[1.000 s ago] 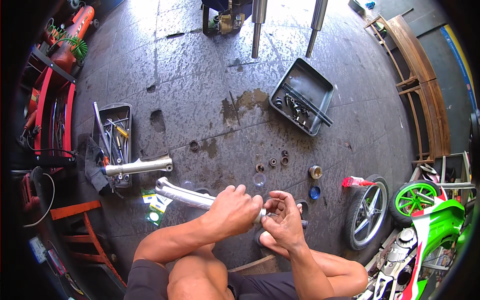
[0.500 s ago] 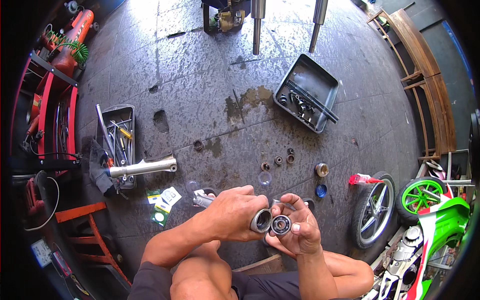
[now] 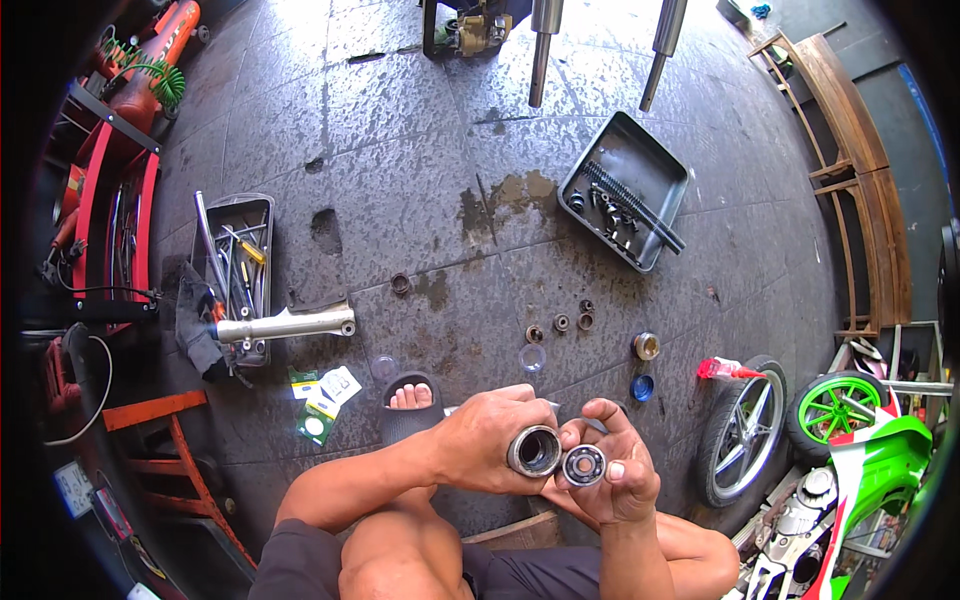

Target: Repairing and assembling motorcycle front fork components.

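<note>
My left hand is closed around a silver metal fork tube, whose open round end faces up toward me; most of the tube is hidden behind the hand. Just to its right, my right hand pinches a round ball bearing between thumb and fingers, face up, close beside the tube's mouth. My bare knees and a sandalled foot are below and behind the hands. Several small rings, a brown-filled jar and a blue lid lie on the floor ahead.
A parts tray, a tool tray with another fork leg and paper packets surround me. A red tool cart stands left; a loose wheel, green motorcycle fairing and wooden frame are right; hanging fork tubes are ahead.
The tube has swung from lying lengthwise to pointing its open end up at me. The bearing has come into view in my right hand, and both hands have shifted slightly right.
</note>
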### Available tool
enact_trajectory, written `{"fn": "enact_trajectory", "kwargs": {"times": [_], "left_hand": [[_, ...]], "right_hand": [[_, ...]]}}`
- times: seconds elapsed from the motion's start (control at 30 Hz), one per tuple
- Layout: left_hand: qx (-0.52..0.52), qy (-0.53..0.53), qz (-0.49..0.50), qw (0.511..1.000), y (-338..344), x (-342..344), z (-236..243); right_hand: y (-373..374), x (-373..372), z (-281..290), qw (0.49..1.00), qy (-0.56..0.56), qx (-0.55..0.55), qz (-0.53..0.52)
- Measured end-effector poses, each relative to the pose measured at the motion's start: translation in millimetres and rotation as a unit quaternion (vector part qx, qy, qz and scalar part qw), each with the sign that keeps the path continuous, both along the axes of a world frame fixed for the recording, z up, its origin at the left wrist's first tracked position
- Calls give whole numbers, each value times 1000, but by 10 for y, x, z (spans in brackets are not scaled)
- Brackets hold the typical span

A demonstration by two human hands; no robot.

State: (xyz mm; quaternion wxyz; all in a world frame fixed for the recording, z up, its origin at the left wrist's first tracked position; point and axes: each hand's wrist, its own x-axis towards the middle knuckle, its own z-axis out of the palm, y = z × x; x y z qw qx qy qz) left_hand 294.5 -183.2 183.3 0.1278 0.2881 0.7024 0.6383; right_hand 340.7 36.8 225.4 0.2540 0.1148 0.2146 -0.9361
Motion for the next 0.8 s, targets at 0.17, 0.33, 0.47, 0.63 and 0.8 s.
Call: {"fn": "enact_trajectory", "kwargs": {"times": [0.17,0.33,0.47,0.63,0.8], "left_hand": [[93,-34,-12,995,22,23,-90],[154,-34,-23,987,38,31,-187],[167,-12,-4,986,43,43,-245],[168,46,18,985,31,33,-275],[137,119,11,983,5,1,-263]], "right_hand": [[-12,20,57,1000,-3,17,-9],[-34,31,72,999,4,38,-8],[-45,37,51,999,-4,51,-8],[-41,42,9,998,-17,52,5],[-23,50,-11,998,-23,59,9]]}}
